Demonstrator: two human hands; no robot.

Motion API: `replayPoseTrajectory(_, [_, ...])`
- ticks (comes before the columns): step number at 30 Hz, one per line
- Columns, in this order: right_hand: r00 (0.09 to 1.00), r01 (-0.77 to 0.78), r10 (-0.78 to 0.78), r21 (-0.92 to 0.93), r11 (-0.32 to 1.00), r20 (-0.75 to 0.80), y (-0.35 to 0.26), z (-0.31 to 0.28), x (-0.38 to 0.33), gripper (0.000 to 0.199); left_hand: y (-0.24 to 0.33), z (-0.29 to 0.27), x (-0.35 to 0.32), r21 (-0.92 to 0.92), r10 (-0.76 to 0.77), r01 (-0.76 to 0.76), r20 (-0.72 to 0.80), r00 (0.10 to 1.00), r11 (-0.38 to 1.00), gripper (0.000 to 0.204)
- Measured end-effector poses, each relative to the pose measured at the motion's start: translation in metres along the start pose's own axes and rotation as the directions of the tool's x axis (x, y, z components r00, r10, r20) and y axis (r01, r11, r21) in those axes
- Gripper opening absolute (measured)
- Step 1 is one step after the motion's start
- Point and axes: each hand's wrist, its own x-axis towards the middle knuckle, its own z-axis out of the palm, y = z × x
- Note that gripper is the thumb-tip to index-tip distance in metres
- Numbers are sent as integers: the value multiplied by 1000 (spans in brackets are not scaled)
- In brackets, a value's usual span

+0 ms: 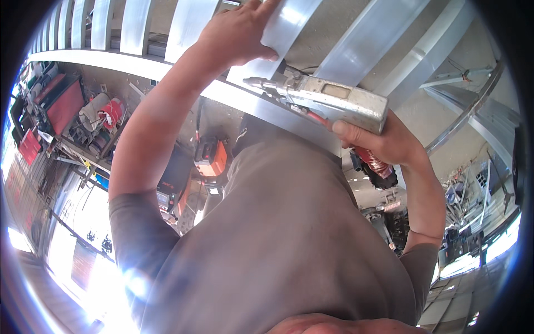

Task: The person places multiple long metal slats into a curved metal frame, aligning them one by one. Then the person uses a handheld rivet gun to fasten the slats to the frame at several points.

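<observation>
My left hand (236, 36) rests on a shiny metal slat (292, 22) near its joint with a long metal rail (130, 64). The fingers reach forward and the thumb stands apart, with nothing held. My right hand (384, 142) is wrapped round the red grip of a pistol-shaped power tool (339, 97) with a worn silver body. Its tapered nose points left, just above the rail and close below my left thumb. Whether the nose touches metal I cannot tell. Part of the grip is hidden by my fingers.
More parallel slats (133, 25) run along the far side. An orange and black machine (211, 158) stands on the floor left of my body. Farther left is a cluttered rack (94, 139) with rolls and a red panel. Metal scraps (473, 189) lie at the right.
</observation>
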Motion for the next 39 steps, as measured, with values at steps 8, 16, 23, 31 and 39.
replayPoseTrajectory(8, [999, -13, 15, -35, 999, 51, -8, 8, 36, 60, 13, -18, -1, 193, 50, -64, 81, 995, 979, 128])
replayPoseTrajectory(16, [996, -69, 75, -99, 993, 57, -5, 5, 46, 63, 18, -22, -1, 265, 46, -64, 72, 996, 962, 127])
replayPoseTrajectory(23, [997, -1, 9, -105, 994, 74, -8, 8, 50, 65, 18, -22, -3, 269, 71, -81, 50, 996, 960, 127])
replayPoseTrajectory(31, [994, -65, 77, -136, 989, 80, -10, 6, 50, 66, 20, -22, -2, 261, 32, -50, 72, 997, 964, 120])
replayPoseTrajectory(39, [996, -45, 53, -128, 991, 65, -9, 9, 50, 69, 34, -30, -5, 290, -13, 20, -26, 1000, 957, 111])
